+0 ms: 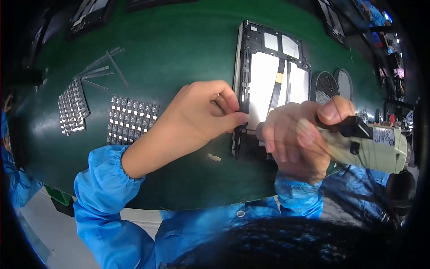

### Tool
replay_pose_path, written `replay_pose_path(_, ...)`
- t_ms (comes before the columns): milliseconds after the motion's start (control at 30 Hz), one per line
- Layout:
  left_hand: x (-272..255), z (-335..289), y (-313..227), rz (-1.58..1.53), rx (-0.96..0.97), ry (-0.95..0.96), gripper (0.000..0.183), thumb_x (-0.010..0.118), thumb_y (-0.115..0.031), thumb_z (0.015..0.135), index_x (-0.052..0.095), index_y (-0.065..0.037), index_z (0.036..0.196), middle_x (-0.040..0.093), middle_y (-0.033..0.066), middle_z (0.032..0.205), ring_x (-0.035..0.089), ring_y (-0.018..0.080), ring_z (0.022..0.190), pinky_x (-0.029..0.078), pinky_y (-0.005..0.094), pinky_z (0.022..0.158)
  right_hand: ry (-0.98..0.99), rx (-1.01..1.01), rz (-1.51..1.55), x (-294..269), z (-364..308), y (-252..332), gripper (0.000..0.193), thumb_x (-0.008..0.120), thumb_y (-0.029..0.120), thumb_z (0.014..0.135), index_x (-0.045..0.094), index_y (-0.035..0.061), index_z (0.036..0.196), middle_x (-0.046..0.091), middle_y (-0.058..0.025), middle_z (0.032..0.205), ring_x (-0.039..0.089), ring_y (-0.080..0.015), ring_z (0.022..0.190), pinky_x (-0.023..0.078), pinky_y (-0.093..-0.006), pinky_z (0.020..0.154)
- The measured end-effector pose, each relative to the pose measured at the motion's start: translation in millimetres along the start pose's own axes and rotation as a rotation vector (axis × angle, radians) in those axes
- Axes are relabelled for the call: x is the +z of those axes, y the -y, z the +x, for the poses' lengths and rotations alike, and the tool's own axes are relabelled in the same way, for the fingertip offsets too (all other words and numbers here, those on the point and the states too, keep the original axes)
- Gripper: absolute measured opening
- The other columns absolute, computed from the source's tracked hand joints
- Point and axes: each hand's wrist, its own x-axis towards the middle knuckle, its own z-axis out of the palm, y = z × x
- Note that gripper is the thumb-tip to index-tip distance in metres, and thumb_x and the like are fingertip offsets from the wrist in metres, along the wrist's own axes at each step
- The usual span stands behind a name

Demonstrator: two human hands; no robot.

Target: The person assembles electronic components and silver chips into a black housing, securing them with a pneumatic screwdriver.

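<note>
A flat black device frame point(245, 76) with white panels and a dark ribbon cable point(276, 87) lies on the green table in front of me. My left hand point(190, 112) is at its left edge, thumb and forefinger brought together in a pinch; whatever sits between the fingertips is too small to make out. An electric screwdriver point(383, 150) with a pale body rests in my right hand point(299, 145), whose fingers wrap round it. Motion blurs that hand over the frame's lower right part, and the driver's tip cannot be made out clearly.
Sheets of small dark parts point(130, 117) lie left of my left forearm, with another batch point(73, 107) and thin strips point(96, 71) farther left. Two round dishes point(326, 85) stand right of the frame. A small pale piece point(214, 157) lies nearer me. Another person's blue sleeve point(20, 181) shows at far left.
</note>
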Motion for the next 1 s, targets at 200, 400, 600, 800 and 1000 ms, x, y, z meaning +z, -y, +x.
replay_pose_path(200,-1.0,-1.9,0.2,-0.037,0.017,0.008,0.019,0.073,-0.007,0.086,0.060,0.004,0.094,0.065,0.0074,0.088,0.069,0.0143,0.079,0.054,0.0243,0.067,0.210,-0.058,-0.129,-2.0,5.3,-10.7,0.033,0.057,0.003,0.092,0.039,0.0216,0.111,0.041,0.0013,0.052,0.039,-0.0115,0.036,0.045,-0.0306,0.043)
replay_pose_path(400,-0.6,-1.7,-0.7,-0.007,0.036,0.001,0.020,0.074,-0.007,0.084,0.061,0.004,0.094,0.066,0.0078,0.088,0.068,0.0148,0.079,0.054,0.0256,0.067,0.155,0.041,0.049,-0.2,-2.0,-7.2,0.035,0.067,0.004,0.084,0.043,0.0083,0.108,0.063,-0.0155,0.084,0.057,-0.0147,0.057,0.047,-0.0282,0.049)
replay_pose_path(600,1.2,-0.3,1.9,0.000,0.049,-0.001,0.019,0.073,-0.006,0.085,0.061,0.005,0.095,0.066,0.0092,0.088,0.069,0.0157,0.080,0.055,0.0258,0.067,0.030,0.045,-0.039,-1.0,-3.2,-10.4,0.033,0.069,0.004,0.082,0.046,0.0076,0.105,0.060,-0.0111,0.088,0.061,-0.0157,0.064,0.052,-0.0294,0.056)
replay_pose_path(800,3.5,-1.3,3.3,-0.006,0.042,0.000,0.019,0.073,-0.005,0.086,0.060,0.005,0.095,0.066,0.0103,0.087,0.070,0.0161,0.080,0.055,0.0254,0.067,0.003,0.039,-0.122,-3.1,-3.4,-10.3,0.034,0.072,0.001,0.079,0.047,0.0070,0.102,0.058,-0.0079,0.089,0.063,-0.0167,0.072,0.055,-0.0300,0.063)
replay_pose_path(1000,1.8,0.8,4.2,0.001,0.066,-0.001,0.018,0.073,-0.004,0.086,0.060,0.005,0.095,0.066,0.0091,0.087,0.070,0.0148,0.079,0.055,0.0256,0.066,0.212,-0.033,-0.152,7.7,5.8,-14.5,0.028,0.064,0.005,0.089,0.040,0.0172,0.099,0.039,-0.0001,0.053,0.039,-0.0129,0.039,0.042,-0.0326,0.044)
